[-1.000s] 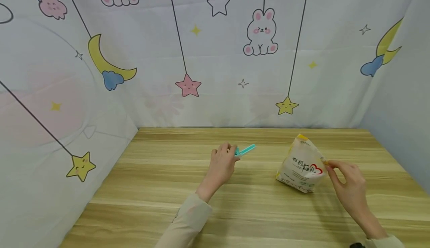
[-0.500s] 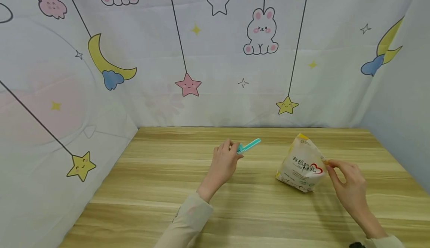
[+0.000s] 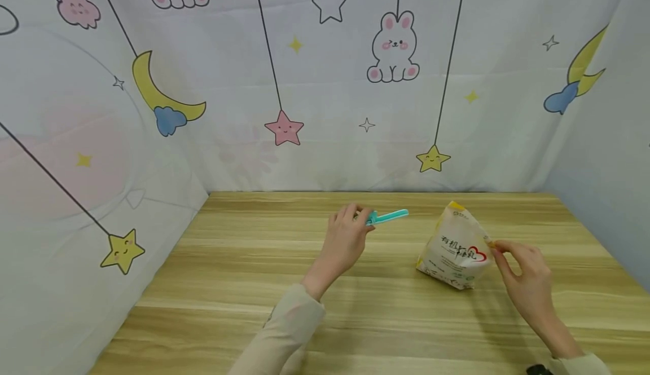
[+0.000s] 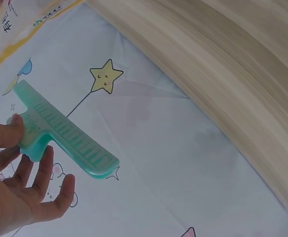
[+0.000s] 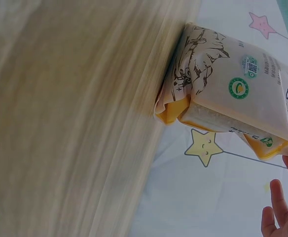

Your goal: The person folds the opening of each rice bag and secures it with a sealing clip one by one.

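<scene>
A teal plastic bag clip (image 4: 67, 131) with a long ridged bar is pinched between thumb and fingers of my left hand (image 3: 347, 237), raised over the table's middle. In the head view the clip (image 3: 388, 217) points right, toward the bag. My right hand (image 3: 525, 279) pinches the right upper edge of a cream paper food bag (image 3: 454, 251) with yellow edges, dark lettering and a red heart. The bag stands on the table, leaning a little, its top narrowing to a peak. In the right wrist view the bag's printed lower part (image 5: 233, 84) shows, with the fingers at its far end.
The wood-grain table (image 3: 213, 318) reaches back to a white curtain (image 3: 330, 82) printed with stars, moons and rabbits. The curtain also runs along the left side, and a pale wall (image 3: 604, 166) stands on the right.
My left hand has lifted the clip and carried it a little right and away from me; the clip has turned nearer to level. My right hand and the bag have hardly moved.
</scene>
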`<state>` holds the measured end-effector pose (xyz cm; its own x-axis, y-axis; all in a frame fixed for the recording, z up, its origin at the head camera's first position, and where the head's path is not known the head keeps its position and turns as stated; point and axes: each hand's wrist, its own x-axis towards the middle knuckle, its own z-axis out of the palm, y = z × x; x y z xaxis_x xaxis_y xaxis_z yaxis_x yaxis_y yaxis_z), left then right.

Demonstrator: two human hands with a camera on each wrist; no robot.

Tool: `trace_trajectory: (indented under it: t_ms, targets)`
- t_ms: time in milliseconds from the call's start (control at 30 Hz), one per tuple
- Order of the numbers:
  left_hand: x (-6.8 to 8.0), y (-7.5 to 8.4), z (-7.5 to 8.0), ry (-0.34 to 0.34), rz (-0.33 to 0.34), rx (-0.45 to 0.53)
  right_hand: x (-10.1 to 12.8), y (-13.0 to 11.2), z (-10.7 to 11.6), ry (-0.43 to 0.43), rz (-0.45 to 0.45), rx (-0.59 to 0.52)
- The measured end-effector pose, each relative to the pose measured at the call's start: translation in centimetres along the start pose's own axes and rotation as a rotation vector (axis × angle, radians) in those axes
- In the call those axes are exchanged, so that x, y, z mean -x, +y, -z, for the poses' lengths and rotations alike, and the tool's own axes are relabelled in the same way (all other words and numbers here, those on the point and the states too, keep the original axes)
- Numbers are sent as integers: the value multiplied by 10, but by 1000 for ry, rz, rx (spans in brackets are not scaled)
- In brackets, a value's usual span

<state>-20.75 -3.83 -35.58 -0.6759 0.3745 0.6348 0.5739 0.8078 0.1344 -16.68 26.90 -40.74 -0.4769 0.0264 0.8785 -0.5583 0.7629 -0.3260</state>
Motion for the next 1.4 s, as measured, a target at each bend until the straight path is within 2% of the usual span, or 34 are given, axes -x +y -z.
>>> trace_trajectory:
  t_ms: [367,633,1033,1233,1400]
  targets:
    - [-10,7,7,41,-49,-18,-1,-1,1,-28,-32,4]
    - [-17,13,13,35,-62,-5,-1,-1,-1,14,3,-10]
    - [-34,29,28,41,-128,-25,0,1,1,-37,-44,7]
    - [-41,34,31,47,-145,-42,0,1,1,-37,-45,30]
    - [-46,39,34,21,-166,-58,-1,-1,0,-23,-32,37]
